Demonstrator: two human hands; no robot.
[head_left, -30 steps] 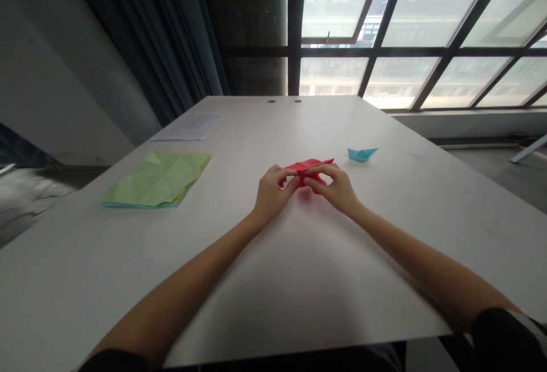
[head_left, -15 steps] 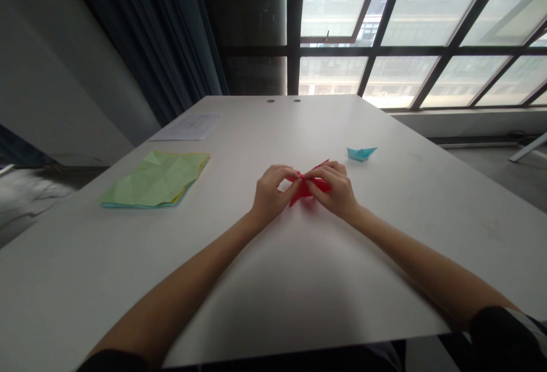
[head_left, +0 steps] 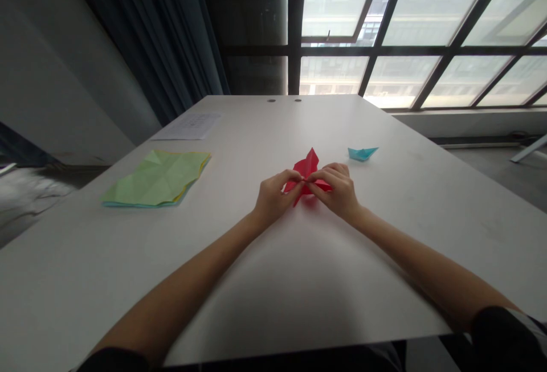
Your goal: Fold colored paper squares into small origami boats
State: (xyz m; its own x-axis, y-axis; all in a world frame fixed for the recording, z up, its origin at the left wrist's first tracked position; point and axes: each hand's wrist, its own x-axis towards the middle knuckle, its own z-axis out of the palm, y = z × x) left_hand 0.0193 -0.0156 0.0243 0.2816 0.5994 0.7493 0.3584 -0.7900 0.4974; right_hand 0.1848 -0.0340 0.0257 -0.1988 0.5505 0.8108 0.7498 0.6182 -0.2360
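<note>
So, a piece of folded red paper is being pinched by both hands at once, right where the fingertips nearly meet. By the left hand it's gripped between thumb and fingers, closed down on the near-left part of the paper. By the right hand it's pinched the same way, thumb against fingers, just beside the left fingertips. The exact fold being squeezed is pretty much hidden by the fingers, so that bit can't be made out.

One pointed flap is stuck up beyond the fingertips, a smaller tip is pointed down on the near side of them, and some more red can be seen below the right-hand fingers. A reddish tint is cast on the white table just under the grip; whether the paper is touching the tabletop can't really be told.

A small blue folded paper piece is set beyond the right fingers and off to their right, near but not touched. Well to the left of the left fingers, a stack of coloured paper is laid flat, green on top, with yellow and blue edges showing. Farther beyond that, a white printed sheet is placed.
</note>
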